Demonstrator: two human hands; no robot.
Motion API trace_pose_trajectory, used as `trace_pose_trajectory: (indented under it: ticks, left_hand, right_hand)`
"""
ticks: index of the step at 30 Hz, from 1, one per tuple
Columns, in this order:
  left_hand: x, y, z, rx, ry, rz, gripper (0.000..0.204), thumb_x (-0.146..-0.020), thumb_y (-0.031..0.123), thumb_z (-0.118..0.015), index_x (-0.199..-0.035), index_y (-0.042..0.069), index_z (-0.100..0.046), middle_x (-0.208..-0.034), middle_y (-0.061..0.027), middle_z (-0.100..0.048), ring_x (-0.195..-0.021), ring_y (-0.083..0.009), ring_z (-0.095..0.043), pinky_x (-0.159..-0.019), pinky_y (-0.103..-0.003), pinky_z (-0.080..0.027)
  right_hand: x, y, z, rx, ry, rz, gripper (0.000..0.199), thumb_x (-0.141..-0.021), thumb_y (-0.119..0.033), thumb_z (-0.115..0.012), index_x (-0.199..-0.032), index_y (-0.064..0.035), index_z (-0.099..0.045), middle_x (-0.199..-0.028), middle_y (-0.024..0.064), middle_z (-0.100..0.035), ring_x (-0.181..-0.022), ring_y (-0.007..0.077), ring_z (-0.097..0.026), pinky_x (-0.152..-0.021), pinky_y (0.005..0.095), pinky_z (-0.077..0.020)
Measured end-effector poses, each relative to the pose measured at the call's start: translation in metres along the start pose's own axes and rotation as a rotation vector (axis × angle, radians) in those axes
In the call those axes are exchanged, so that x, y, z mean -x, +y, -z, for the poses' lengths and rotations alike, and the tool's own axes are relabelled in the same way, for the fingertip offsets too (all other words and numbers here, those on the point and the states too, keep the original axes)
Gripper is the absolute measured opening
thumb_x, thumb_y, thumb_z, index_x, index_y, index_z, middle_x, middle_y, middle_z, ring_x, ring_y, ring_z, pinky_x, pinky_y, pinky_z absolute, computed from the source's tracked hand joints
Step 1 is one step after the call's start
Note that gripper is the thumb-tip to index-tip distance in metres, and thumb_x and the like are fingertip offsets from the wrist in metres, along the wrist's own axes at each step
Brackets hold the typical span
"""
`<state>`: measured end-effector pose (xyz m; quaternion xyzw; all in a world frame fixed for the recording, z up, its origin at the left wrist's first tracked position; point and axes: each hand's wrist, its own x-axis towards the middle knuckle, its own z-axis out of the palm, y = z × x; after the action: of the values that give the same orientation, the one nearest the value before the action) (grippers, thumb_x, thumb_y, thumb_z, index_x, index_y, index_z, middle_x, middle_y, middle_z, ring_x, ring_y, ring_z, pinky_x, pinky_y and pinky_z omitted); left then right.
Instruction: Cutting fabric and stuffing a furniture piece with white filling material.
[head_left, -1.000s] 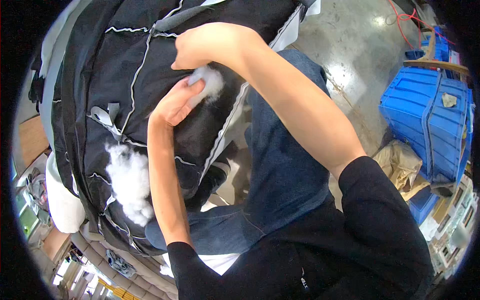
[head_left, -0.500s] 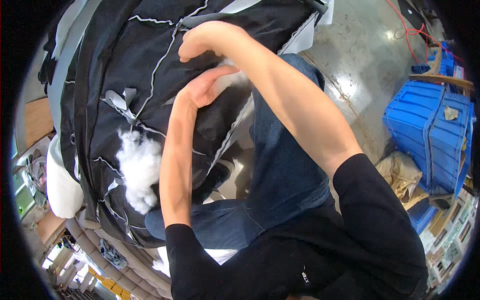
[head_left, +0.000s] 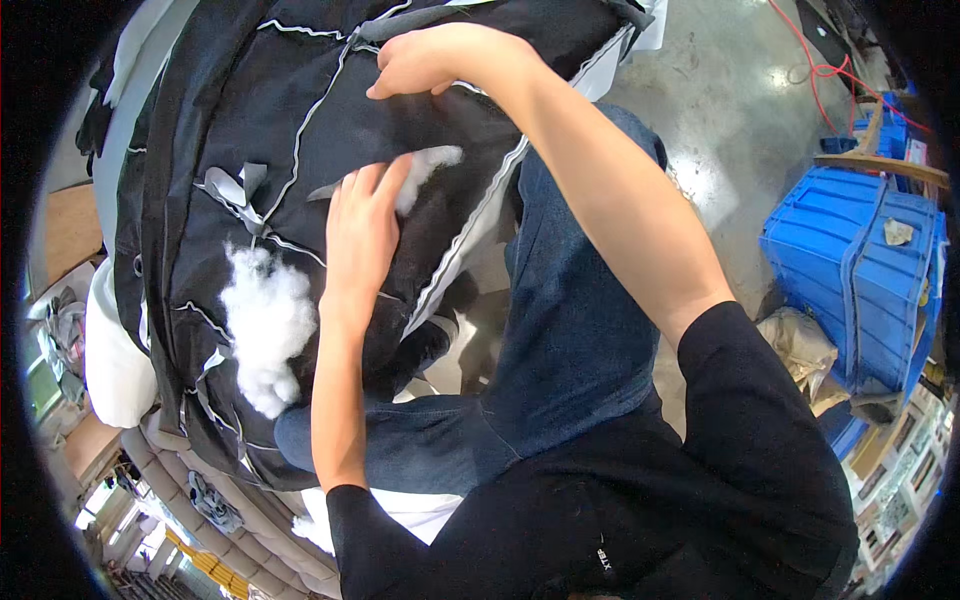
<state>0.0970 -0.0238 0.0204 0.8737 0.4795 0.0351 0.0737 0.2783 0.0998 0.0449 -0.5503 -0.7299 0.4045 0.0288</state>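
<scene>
Black fabric (head_left: 270, 110) with white-edged seams is spread in front of me. My left hand (head_left: 362, 225) lies on it, back upward and fingers stretched out. Its fingertips touch a tuft of white stuffing (head_left: 430, 172) beside a slit-like grey edge in the cloth. Farther off, my right hand (head_left: 440, 62) is closed with bent fingers, close to a grey strip (head_left: 420, 18) along a seam. What its fingers hold, if anything, is hidden. To the left of my left forearm rests a bigger clump of white stuffing (head_left: 265, 325).
A grey fabric tab (head_left: 235, 195) sticks up from a seam. Blue crates (head_left: 840, 260) stand at the right, with a red hose (head_left: 825, 70) on the floor behind them. Brown padded cushions (head_left: 225, 505) are at the lower left, below a white bundle (head_left: 118, 350).
My left hand has turned back-up and drawn away from my right hand, uncovering the tuft of stuffing. My right hand has moved slightly farther away, toward the grey strip.
</scene>
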Motion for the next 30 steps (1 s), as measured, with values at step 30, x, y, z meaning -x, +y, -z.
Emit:
trace_pose_trajectory:
  ticks: [30]
  left_hand:
    - [-0.063,-0.024,-0.043,0.008,-0.379,0.017,0.032,-0.088,0.019,-0.046,-0.108,-0.004,-0.058,-0.093,-0.0308,-0.063,-0.092,-0.0423,-0.062,-0.083,-0.047,-0.048]
  right_hand:
    - [0.018,-0.007,-0.017,0.035,0.326,0.091,0.035,-0.075,-0.018,-0.055,-0.106,-0.0094,-0.070,-0.109,0.0166,-0.067,-0.101,0.0312,-0.065,-0.085,0.0390,-0.0511]
